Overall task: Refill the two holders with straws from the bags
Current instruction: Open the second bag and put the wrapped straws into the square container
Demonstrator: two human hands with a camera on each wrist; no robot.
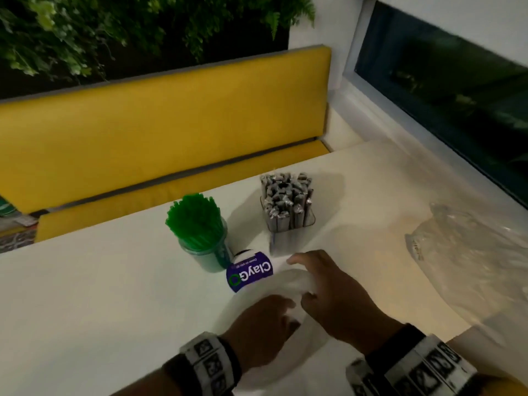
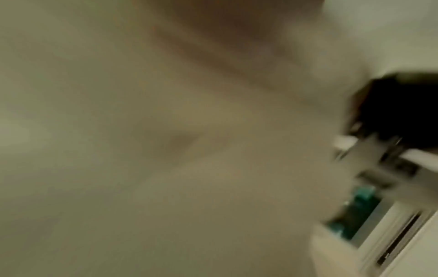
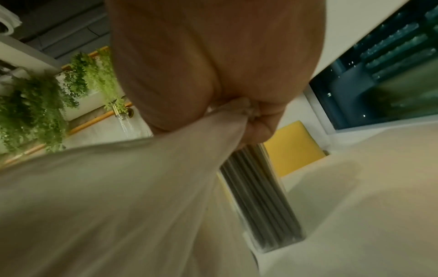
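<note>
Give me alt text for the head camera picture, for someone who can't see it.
Both hands, the left hand and the right hand, handle a thin white bag on a white table. Behind stand a round holder of green straws and a square holder of wrapped straws.

Both hands low over the table edge, close together. Left hand [image 1: 263, 318]: fingers curled downward, grip unclear. Right hand [image 1: 334, 292]: fingers pinched on thin plastic film [image 3: 166, 178]. Both wrists wear patterned bands.
</note>
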